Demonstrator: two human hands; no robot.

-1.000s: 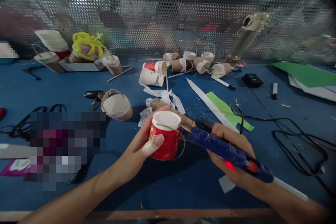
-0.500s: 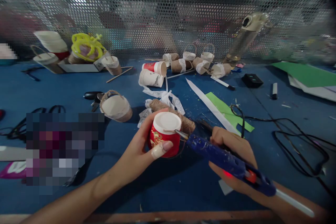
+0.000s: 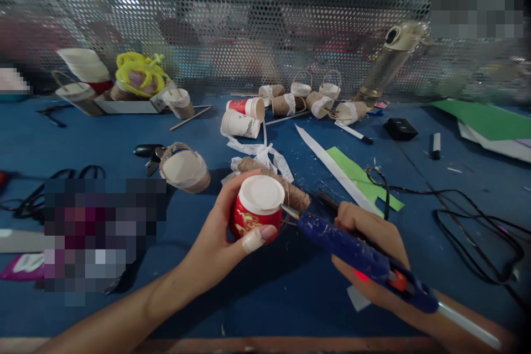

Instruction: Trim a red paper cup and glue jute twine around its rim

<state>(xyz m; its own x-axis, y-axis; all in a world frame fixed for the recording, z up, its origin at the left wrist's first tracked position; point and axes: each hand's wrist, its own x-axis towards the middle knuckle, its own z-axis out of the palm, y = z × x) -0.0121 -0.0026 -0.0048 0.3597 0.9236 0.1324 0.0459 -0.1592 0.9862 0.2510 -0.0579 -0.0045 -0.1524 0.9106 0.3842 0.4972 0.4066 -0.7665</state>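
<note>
My left hand (image 3: 224,227) is closed around a red paper cup (image 3: 255,221) with a gold pattern, its white base turned up. A wrap of tape covers the thumb. My right hand (image 3: 369,238) grips a blue hot glue gun (image 3: 348,246); a white glue stick (image 3: 468,323) sticks out of its back and a red light glows below. The metal nozzle meets or nearly meets the cup's right edge just under the base. Behind the cup lie a roll of brown twine (image 3: 286,185) and white lace ribbon (image 3: 265,155).
A twine-wrapped cup with a handle (image 3: 186,168) stands to the left. Farther back are several small twine baskets (image 3: 286,104), loose paper cups (image 3: 240,123) and a tilted bottle (image 3: 384,66). Green paper (image 3: 346,174) and a black cable (image 3: 452,191) lie right. A perforated metal screen (image 3: 232,27) rises behind.
The cup and my left hand have shifted slightly left in view relative to the glue gun's nozzle. Both grips are unchanged.
</note>
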